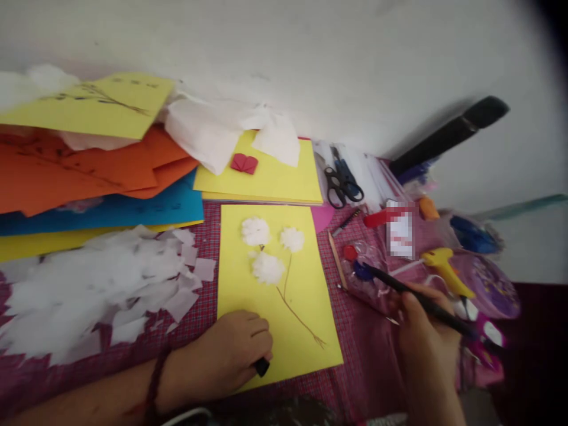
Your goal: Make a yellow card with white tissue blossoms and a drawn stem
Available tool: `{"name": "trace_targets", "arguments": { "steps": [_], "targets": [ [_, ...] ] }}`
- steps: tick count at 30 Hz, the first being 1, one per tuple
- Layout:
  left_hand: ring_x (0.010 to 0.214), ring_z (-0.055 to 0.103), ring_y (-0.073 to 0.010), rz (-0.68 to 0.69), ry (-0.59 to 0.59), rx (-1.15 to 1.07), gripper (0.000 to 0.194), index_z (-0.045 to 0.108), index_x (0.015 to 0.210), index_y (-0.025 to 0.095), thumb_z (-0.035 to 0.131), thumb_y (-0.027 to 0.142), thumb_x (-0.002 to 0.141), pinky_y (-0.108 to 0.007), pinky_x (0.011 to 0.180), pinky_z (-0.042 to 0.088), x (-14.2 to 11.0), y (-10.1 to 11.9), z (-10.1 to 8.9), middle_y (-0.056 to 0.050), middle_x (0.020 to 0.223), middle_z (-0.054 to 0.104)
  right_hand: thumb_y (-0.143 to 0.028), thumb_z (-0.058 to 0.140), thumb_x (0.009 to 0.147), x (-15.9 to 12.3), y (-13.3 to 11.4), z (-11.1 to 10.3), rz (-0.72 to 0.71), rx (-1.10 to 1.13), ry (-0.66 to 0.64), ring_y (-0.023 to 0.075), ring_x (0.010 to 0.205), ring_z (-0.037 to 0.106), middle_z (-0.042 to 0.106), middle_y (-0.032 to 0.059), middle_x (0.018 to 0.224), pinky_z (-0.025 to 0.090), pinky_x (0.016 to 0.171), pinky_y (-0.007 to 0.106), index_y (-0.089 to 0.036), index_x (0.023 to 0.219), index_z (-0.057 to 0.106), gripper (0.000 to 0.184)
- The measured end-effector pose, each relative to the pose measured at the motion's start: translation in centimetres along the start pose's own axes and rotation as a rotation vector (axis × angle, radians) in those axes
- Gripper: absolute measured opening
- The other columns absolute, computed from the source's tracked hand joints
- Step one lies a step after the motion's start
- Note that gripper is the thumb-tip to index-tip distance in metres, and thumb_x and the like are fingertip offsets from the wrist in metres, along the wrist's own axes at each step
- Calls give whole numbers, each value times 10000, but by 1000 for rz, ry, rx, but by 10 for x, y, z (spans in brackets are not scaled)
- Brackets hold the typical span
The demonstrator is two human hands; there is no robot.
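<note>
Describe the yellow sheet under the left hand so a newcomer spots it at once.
On the checked cloth, right of the loose pile of white paper pieces, lies a yellow sheet. Unlike the yellow stack beyond it, it bears three white puffs and thin brown stems.

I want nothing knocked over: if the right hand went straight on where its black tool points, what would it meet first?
Probably the round blue item; the black tool in the right hand ends over it in view, though contact is unclear.

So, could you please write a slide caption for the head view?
Left hand on a yellow sheet with three white flowers; right hand holding a slim dark tool.
</note>
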State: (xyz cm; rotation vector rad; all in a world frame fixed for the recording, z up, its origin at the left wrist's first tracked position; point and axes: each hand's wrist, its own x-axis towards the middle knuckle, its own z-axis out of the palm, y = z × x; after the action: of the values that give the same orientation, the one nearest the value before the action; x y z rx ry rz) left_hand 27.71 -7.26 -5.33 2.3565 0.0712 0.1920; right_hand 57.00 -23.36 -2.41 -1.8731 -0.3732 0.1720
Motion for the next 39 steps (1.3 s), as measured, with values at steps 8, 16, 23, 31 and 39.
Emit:
{"name": "trace_targets", "arguments": {
  "steps": [8,16,23,31,39],
  "targets": [
    [692,517,-152,13,-12,44,139,475,789,194,528,148,909,-316,622,358,2,1,-3,-4,792,609,-323,664,840,-18,-42,90,25,356,-533,145,531,588,660,-2,674,470,513,275,-261,943,670,121],
    [723,541,-158,20,-31,39,90,531,828,188,604,145,861,-315,646,415,2,1,-6,-5,824,632,-344,683,849,-30,-23,144,-58,241,-747,166,659,648,698,1,750,537,658,323,-261,981,668,157],
    [717,540,-158,28,-25,45,96,535,811,185,615,156,855,-319,628,411,2,0,-6,-3,808,623,-297,673,857,-31,-15,143,-107,200,-728,156,645,626,663,-12,714,509,621,295,-260,944,657,95],
    [719,537,-160,32,-32,48,109,527,815,187,619,138,846,-324,619,388,1,0,-5,-10,812,623,-320,688,837,-31,-18,144,-100,144,-733,162,652,631,660,-5,741,519,614,302,-261,930,669,111],
    [720,515,-154,17,-16,63,115,523,815,192,625,147,844,-329,631,406,0,0,0,2,814,613,-318,698,825,-27,-20,142,-73,147,-770,161,632,632,666,-12,697,506,606,297,-256,926,662,123]
  ]
}}
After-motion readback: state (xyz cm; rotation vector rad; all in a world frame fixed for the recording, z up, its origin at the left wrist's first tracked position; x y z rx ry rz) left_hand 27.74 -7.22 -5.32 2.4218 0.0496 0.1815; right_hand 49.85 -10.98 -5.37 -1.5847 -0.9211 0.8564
